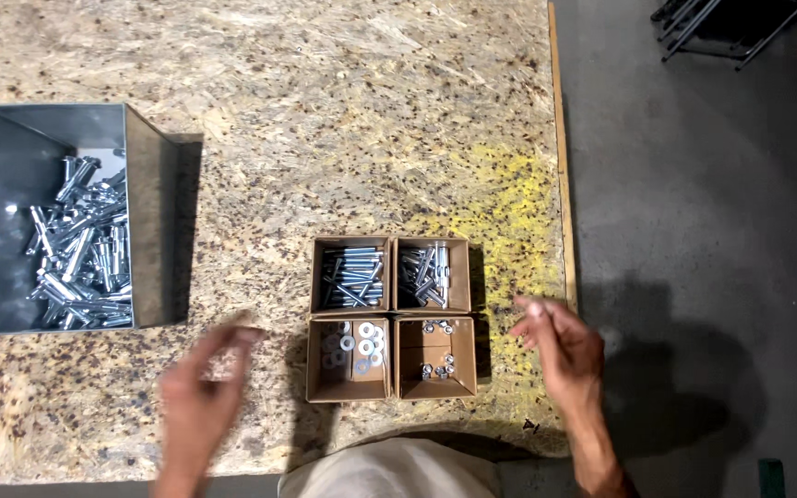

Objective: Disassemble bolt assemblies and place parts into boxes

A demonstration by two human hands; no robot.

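4 cardboard boxes [389,316] of bolts, washers, nuts | left hand [197,398], blurred, and right hand [565,349] flank them, both empty, fingers loosely curled | grey metal bin [145,212] far left

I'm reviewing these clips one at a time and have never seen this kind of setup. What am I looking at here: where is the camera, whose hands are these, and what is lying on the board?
There is one picture, taken by a camera on a person's head, looking straight down. No machine is involved: the two bare hands belong to that person. The left hand is blurred and hovers over the chipboard table; the right hand hovers at the table's right edge. Both look empty, as far as the blur allows.

On the table stand four small cardboard boxes set in a square. The upper two hold long bolts and shorter metal pieces; the lower left holds washers, the lower right nuts. Farther left is a grey metal bin filled with similar silvery fasteners. To the right is a dark floor.
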